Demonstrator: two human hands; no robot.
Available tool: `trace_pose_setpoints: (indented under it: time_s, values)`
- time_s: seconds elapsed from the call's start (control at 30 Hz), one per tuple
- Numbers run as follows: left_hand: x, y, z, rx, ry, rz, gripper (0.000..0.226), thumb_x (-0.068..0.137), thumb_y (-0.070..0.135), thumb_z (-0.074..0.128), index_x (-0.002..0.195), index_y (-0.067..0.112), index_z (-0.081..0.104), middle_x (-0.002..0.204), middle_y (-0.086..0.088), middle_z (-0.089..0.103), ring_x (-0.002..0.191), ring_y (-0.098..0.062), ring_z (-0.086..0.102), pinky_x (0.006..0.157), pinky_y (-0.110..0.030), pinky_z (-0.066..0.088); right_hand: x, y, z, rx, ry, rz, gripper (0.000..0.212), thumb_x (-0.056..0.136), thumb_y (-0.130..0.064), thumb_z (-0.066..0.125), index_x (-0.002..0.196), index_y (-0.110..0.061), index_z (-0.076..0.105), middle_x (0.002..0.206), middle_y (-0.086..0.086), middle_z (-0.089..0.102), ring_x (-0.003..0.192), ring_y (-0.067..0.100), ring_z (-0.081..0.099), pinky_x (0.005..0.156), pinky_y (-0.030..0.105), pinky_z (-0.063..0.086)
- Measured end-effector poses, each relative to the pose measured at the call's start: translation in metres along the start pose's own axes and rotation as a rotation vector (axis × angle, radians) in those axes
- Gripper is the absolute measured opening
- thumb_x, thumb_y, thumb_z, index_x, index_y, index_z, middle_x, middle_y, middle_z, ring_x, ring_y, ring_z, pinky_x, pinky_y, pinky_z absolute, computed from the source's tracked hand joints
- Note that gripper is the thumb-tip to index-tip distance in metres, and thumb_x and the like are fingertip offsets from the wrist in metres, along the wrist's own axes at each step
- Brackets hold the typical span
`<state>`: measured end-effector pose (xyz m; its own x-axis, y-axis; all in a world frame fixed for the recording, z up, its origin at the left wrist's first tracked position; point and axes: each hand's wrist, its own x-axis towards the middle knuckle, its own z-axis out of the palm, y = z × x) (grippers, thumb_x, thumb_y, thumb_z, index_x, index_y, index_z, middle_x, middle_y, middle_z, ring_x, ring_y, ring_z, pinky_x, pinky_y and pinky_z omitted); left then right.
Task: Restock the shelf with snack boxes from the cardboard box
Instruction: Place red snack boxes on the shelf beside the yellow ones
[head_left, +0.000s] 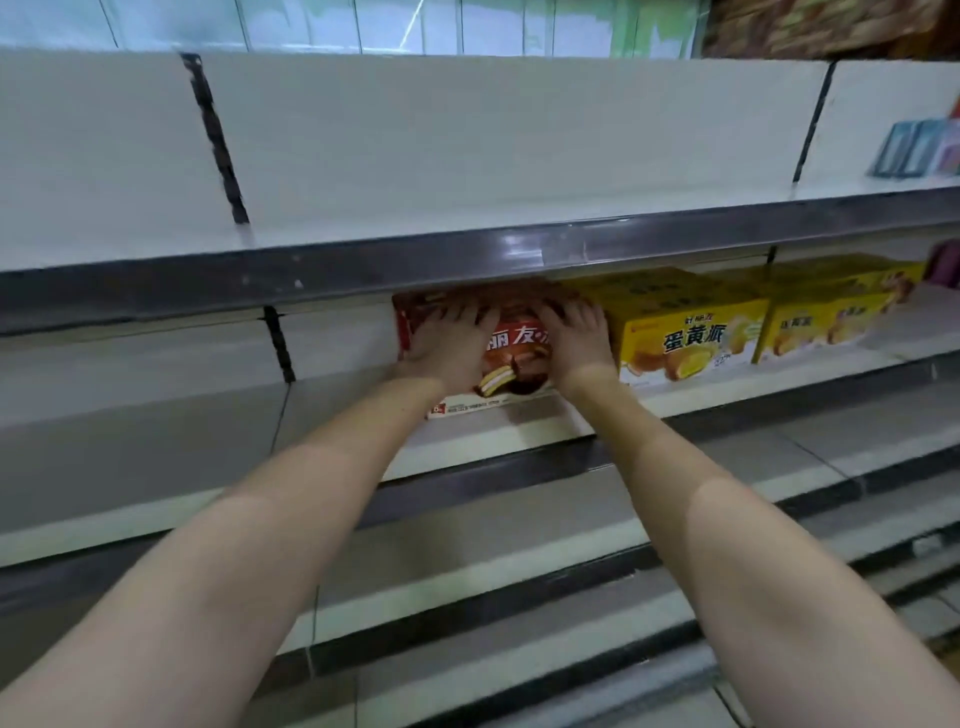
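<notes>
Pressing on the red snack box (511, 358), we keep our left hand (449, 340) and right hand (574, 335) flat on its front, fingers straight. It sits on the middle shelf (337, 410), touching a yellow snack box (685, 332) on its right.
</notes>
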<state>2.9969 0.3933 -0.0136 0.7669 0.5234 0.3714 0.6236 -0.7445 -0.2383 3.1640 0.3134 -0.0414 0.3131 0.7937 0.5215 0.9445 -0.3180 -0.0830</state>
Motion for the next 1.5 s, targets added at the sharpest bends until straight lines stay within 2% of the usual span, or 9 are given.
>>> trace_pose_setpoints:
  time_s: [0.2,0.37,0.5,0.6,0.8,0.97,1.13,1.2,1.5]
  values:
    - [-0.003,-0.001,-0.002,-0.041,0.019,-0.012,0.083,0.083,0.041,0.071,0.152,0.021,0.030,0.157,-0.010,0.031,0.142,-0.031,0.032,0.114,-0.041,0.030,-0.001,0.000,0.000,-0.012,-0.026,0.026,0.080,0.083,-0.034,0.069,0.152,-0.027,0.029,0.157,0.011,0.028,0.148,0.033,0.016,0.122,0.044,0.002]
    - [-0.018,-0.002,-0.012,0.003,0.088,-0.038,0.074,0.085,0.046,0.069,0.147,0.020,0.040,0.150,-0.006,0.044,0.135,-0.027,0.044,0.106,-0.038,0.039,-0.006,-0.013,-0.013,-0.029,-0.054,0.051,0.084,0.082,-0.036,0.072,0.152,-0.024,0.027,0.156,0.012,0.027,0.146,0.034,0.017,0.122,0.047,0.004]
    - [-0.049,-0.011,-0.021,-0.038,0.148,-0.096,0.055,0.091,0.027,0.061,0.143,0.020,0.046,0.149,-0.005,0.045,0.134,-0.026,0.042,0.106,-0.038,0.035,-0.029,-0.036,-0.016,0.011,0.082,-0.057,0.066,0.081,-0.031,0.073,0.140,-0.018,0.047,0.138,0.015,0.046,0.129,0.037,0.039,0.111,0.047,0.027]
    - [-0.080,-0.027,-0.031,-0.106,0.153,-0.158,0.051,0.091,0.016,0.055,0.141,0.016,0.045,0.143,-0.011,0.047,0.128,-0.029,0.044,0.096,-0.038,0.038,-0.049,-0.075,-0.019,0.109,0.183,-0.121,0.048,0.081,-0.026,0.071,0.124,-0.012,0.058,0.124,0.017,0.053,0.114,0.038,0.049,0.097,0.046,0.038]
    - [-0.180,-0.078,-0.038,-0.176,0.111,-0.239,0.035,0.089,0.018,0.053,0.124,0.014,0.056,0.120,-0.010,0.059,0.107,-0.033,0.058,0.085,-0.039,0.045,-0.084,-0.186,-0.026,0.292,0.088,-0.250,0.039,0.084,-0.020,0.066,0.120,-0.007,0.058,0.122,0.020,0.054,0.110,0.039,0.052,0.092,0.042,0.044]
    - [-0.295,-0.135,-0.039,-0.174,0.056,-0.420,0.022,0.091,0.019,0.052,0.109,0.013,0.063,0.110,-0.012,0.066,0.102,-0.035,0.063,0.078,-0.039,0.048,-0.130,-0.302,-0.021,0.422,0.050,-0.414,0.022,0.084,-0.013,0.065,0.104,-0.006,0.063,0.101,0.017,0.058,0.093,0.038,0.057,0.076,0.044,0.050]
    - [-0.438,-0.199,-0.040,-0.121,0.054,-0.631,0.022,0.090,0.021,0.053,0.108,0.014,0.063,0.111,-0.011,0.064,0.104,-0.036,0.061,0.080,-0.042,0.050,-0.202,-0.436,-0.010,0.484,-0.071,-0.617,0.019,0.085,-0.013,0.063,0.102,-0.004,0.062,0.100,0.018,0.059,0.093,0.037,0.055,0.078,0.040,0.042]
    - [-0.503,-0.218,-0.040,-0.113,0.067,-0.690,0.024,0.090,0.020,0.053,0.111,0.013,0.063,0.113,-0.011,0.063,0.103,-0.036,0.062,0.078,-0.044,0.051,-0.235,-0.490,0.003,0.517,-0.140,-0.691,0.021,0.086,-0.016,0.061,0.103,-0.004,0.061,0.103,0.021,0.058,0.096,0.039,0.056,0.078,0.042,0.048]
    - [-0.765,-0.257,-0.051,-0.064,-0.140,-1.066,0.019,0.092,0.017,0.050,0.107,0.013,0.061,0.105,-0.010,0.064,0.095,-0.033,0.062,0.074,-0.039,0.050,-0.387,-0.695,0.005,0.680,-0.409,-1.006,0.023,0.095,-0.015,0.054,0.116,-0.006,0.056,0.113,0.016,0.055,0.103,0.035,0.053,0.077,0.037,0.040]
